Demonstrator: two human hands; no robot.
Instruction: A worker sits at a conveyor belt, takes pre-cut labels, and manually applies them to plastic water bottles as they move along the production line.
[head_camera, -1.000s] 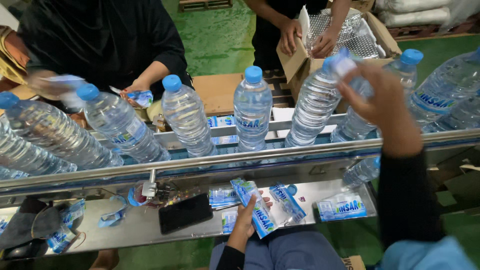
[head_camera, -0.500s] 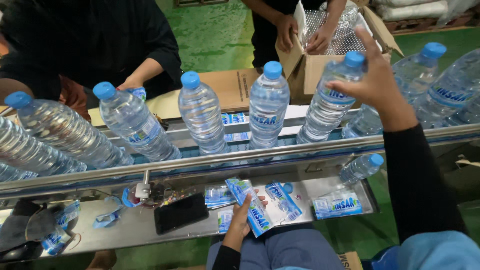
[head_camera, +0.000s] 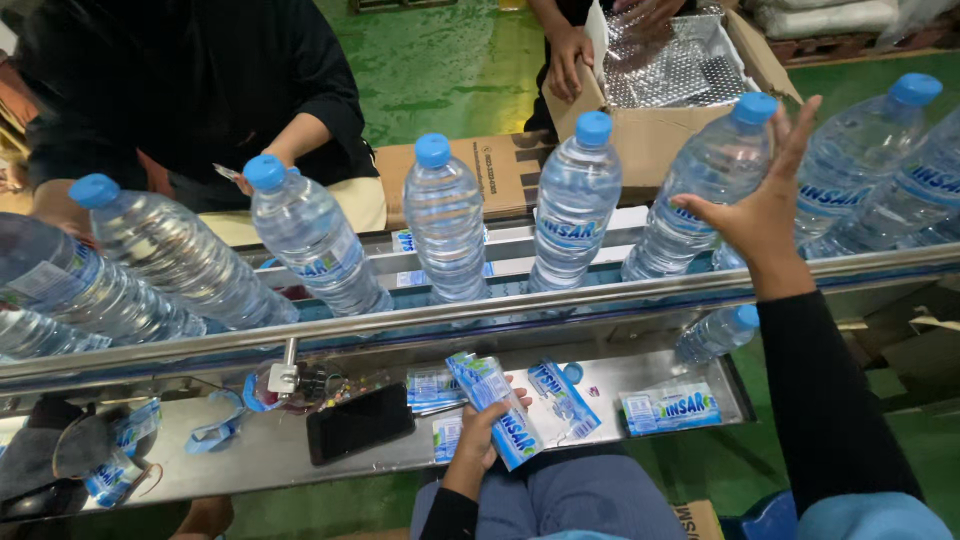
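My left hand (head_camera: 478, 437) is low in the middle, closed around a bundle of blue and white label sleeves (head_camera: 508, 420) over the steel shelf (head_camera: 250, 455). My right hand (head_camera: 762, 212) is raised at the right with its fingers spread, its palm and thumb against a clear water bottle with a blue cap (head_camera: 700, 190). That bottle stands upright in a row of similar bottles (head_camera: 575, 210) on the conveyor behind a steel rail (head_camera: 480, 310); some carry a label, others are bare.
A black phone (head_camera: 360, 422), loose labels (head_camera: 670, 408) and a small bottle (head_camera: 715, 335) lie on the shelf. Across the conveyor, a person in black (head_camera: 200, 90) handles a label. Another person's hands (head_camera: 568, 60) hold an open cardboard box (head_camera: 650, 110). The floor is green.
The row of bottles has shifted to the right along the conveyor. My right hand has gone from curled around a bottle's top to spread fingers. My left hand has kept the labels.
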